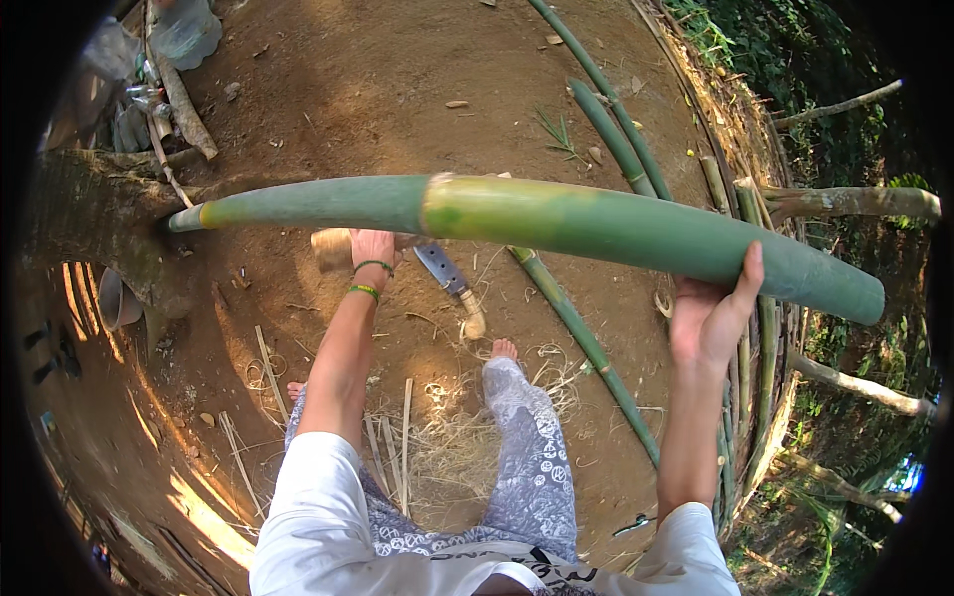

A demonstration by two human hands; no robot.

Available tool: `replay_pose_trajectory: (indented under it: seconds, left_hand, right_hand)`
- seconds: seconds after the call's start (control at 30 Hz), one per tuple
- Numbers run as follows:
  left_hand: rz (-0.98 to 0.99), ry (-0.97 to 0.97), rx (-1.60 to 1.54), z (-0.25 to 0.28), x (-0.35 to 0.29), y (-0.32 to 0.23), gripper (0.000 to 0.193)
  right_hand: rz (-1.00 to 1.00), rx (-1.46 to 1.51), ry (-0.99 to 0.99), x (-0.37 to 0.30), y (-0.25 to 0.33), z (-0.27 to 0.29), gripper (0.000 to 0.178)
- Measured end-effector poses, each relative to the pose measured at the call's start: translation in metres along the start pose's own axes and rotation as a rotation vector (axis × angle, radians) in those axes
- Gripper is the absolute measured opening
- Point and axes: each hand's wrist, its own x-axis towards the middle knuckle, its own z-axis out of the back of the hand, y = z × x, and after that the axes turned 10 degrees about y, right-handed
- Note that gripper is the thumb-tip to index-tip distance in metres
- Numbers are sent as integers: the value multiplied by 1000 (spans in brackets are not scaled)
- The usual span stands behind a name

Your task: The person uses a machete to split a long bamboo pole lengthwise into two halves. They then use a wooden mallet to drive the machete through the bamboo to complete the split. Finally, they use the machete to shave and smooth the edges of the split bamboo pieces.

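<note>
One green bamboo pole [596,228]: held crosswise before the body, a pale node ring between the hands; thick cut end past the right hand, thin end out beyond the left hand toward a brown trunk [94,204]; contact there cannot be told.
Right hand [708,318]: clasps the thick part, thumb against the visible face, other fingers hidden behind.
Left hand [373,248]: at the near edge of the thinner part, fingers out of sight; whether they close on the pole or on the brown wooden piece [332,250] beside them cannot be told.
Knife [442,268]: just right of the left hand, wooden handle angled toward the body; whether it lies on the ground cannot be told.
Handling, as judged: keep the right thumb firm, the thick end probably being heavier; a wide hold either side of the node should steady the pole; bare toes [505,348] are best kept away from the blade.
Ground: brown earth [368,99] beneath the grip; shavings [452,447] and split strips [405,427] on the body side.
Loose pole [586,343]: on the earth, left of the right hand.
Surroundings: outdoors; foliage [835,129] right of the right hand, plastic bag [186,35] far ahead of the left.
</note>
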Motion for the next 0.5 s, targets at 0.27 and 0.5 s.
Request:
replay_pose_trajectory:
  seconds: [0.27, 0.5]
  left_hand:
    - [147, -516, -982, 127, -189, -147, 47]
    - [-293, -1107, -907, 511, -361, -217, 92]
  right_hand:
    - [103, -55, 303, 11, 32, -24, 52]
    - [129, 135, 775, -91, 127, -115, 52]
